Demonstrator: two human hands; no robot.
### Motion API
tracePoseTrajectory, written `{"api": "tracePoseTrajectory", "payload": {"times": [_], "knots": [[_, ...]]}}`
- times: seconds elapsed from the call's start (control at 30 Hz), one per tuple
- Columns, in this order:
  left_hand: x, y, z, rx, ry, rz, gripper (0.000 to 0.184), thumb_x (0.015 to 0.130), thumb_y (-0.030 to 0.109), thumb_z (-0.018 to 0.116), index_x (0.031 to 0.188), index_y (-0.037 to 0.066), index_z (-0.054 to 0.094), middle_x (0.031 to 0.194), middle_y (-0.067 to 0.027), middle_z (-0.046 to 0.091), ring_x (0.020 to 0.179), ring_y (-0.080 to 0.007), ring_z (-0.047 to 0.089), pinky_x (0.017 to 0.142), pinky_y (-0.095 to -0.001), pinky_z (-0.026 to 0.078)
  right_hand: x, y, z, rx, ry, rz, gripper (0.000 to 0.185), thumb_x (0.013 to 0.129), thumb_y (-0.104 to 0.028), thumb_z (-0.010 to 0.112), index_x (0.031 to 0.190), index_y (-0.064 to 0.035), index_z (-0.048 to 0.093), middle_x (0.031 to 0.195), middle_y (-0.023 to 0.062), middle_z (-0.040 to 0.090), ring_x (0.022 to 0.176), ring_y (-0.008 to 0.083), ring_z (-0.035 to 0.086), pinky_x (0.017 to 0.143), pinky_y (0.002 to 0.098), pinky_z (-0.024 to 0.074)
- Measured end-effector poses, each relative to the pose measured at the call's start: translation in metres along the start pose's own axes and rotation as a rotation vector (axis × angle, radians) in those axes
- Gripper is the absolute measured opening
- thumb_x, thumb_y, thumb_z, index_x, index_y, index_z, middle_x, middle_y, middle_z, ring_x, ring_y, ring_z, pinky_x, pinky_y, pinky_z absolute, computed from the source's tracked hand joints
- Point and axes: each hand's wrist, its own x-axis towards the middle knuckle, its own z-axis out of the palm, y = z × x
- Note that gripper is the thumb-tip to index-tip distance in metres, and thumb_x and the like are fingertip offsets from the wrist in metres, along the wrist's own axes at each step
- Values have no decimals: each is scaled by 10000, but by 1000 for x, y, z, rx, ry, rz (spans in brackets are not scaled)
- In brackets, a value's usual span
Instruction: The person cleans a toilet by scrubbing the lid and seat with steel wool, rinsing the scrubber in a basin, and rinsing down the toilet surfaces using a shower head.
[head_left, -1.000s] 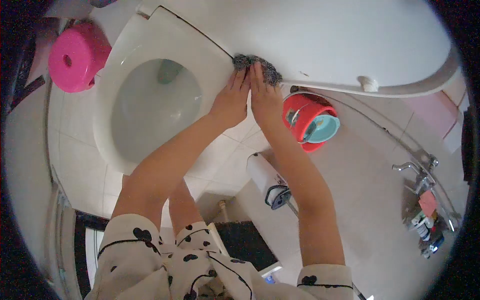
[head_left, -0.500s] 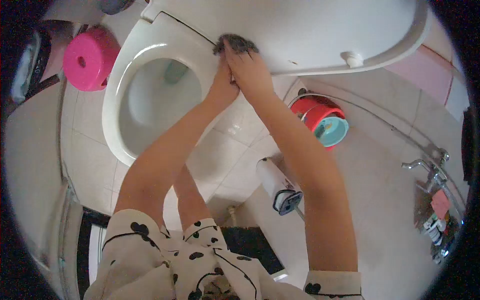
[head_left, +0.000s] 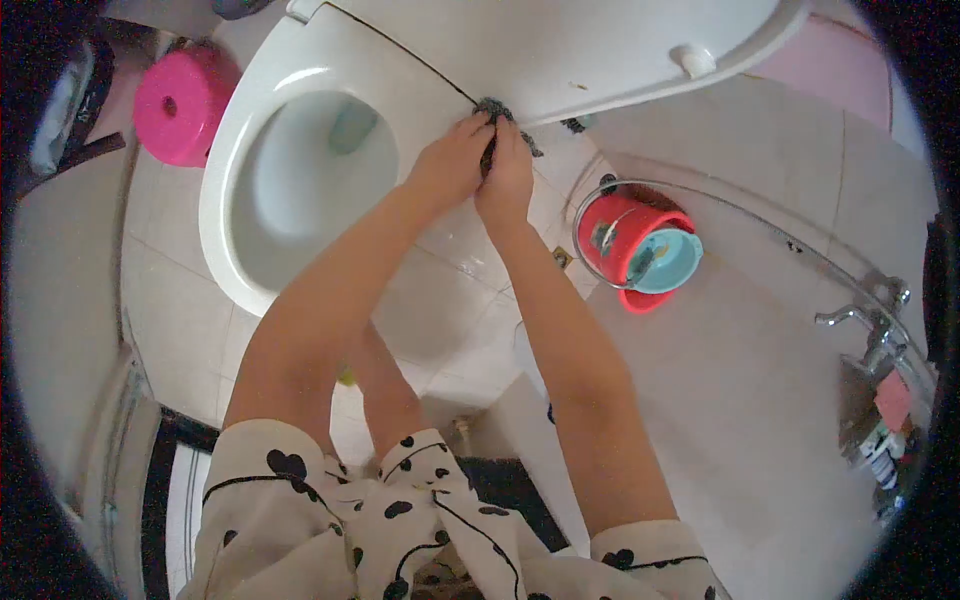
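In the upper middle of the frame, the left hand and right hand come together, fingers bunched, both gripping a dark grey cloth at the edge of the toilet, beside the raised lid. A pink stool stands upper left; a red bucket sits right of centre.
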Motion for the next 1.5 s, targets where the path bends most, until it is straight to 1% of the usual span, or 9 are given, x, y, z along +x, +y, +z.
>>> {"api": "tracePoseTrajectory", "payload": {"times": [0.17, 0.27, 0.37, 0.47, 0.73, 0.97, 1.07, 1.23, 1.5], "knots": [[-6, 1, -10, 85, -99, -30, 512, 717, 64, 583, 1210, 51, 445, 1310, -88, 410, 1203, -276, 400, 935, -366, 419, 0, -7, -5, 90, -167, 151, 560, 676, -37, 627, 1199, 12, 434, 1162, 207, 506, 1041, 386, 479, 889, 416, 392], [-39, -13, -8, 56, -179, 10, 514, 759, 100, 557, 1247, 11, 422, 1331, -181, 380, 1218, -335, 377, 1015, -378, 332, -38, -4, 23, 24, -119, 112, 566, 672, -40, 638, 1200, 13, 439, 1213, 196, 480, 1102, 369, 455, 924, 399, 383], [-79, -11, -7, 124, -138, -21, 545, 720, 42, 572, 1246, 44, 430, 1333, -131, 377, 1221, -297, 376, 971, -366, 386, -75, -17, 39, 37, -76, 113, 583, 678, -29, 630, 1222, 13, 425, 1267, 192, 437, 1152, 350, 426, 960, 394, 367], [-121, 1, -16, 43, -171, -182, 536, 730, 27, 555, 1250, 34, 429, 1343, -143, 363, 1230, -308, 365, 986, -370, 366, -106, -46, 11, 201, -246, 130, 610, 690, -22, 623, 1256, 8, 397, 1302, 188, 402, 1188, 338, 399, 983, 394, 351], [-165, 50, -9, -163, -106, -131, 501, 751, -10, 529, 1243, 13, 435, 1331, -165, 376, 1223, -331, 370, 1007, -376, 334, -148, -59, -53, 152, -307, 222, 724, 655, -1, 663, 1307, -29, 348, 1353, 149, 351, 1230, 305, 354, 1011, 377, 334], [-123, 102, 34, -136, -84, 23, 497, 753, -19, 529, 1240, 25, 440, 1316, -197, 384, 1196, -360, 395, 991, -382, 353, -152, 16, -83, 241, -115, 312, 707, 673, 0, 642, 1309, -31, 336, 1351, 156, 349, 1223, 332, 352, 1015, 401, 327], [-103, 118, 82, -186, -109, 53, 491, 759, 3, 531, 1241, 20, 435, 1300, -217, 391, 1191, -369, 396, 995, -391, 344, -159, 63, -91, 309, 126, 362, 578, 708, 49, 537, 1263, -55, 413, 1296, 179, 404, 1192, 354, 375, 1004, 404, 314], [-48, 193, 163, -248, -200, -12, 484, 758, 16, 513, 1235, -4, 431, 1272, -228, 410, 1195, -365, 391, 1001, -387, 331, -164, 156, -137, 313, 250, 451, 546, 729, 44, 509, 1256, -70, 423, 1236, 190, 451, 1155, 359, 413, 969, 404, 350], [15, 284, 240, -314, -247, -52, 440, 751, -8, 484, 1189, -36, 464, 1233, -230, 446, 1172, -352, 417, 987, -377, 342, -158, 265, -210, 338, 241, 496, 561, 748, 41, 521, 1280, -87, 397, 1184, 196, 491, 1088, 353, 483, 897, 390, 412]]}}
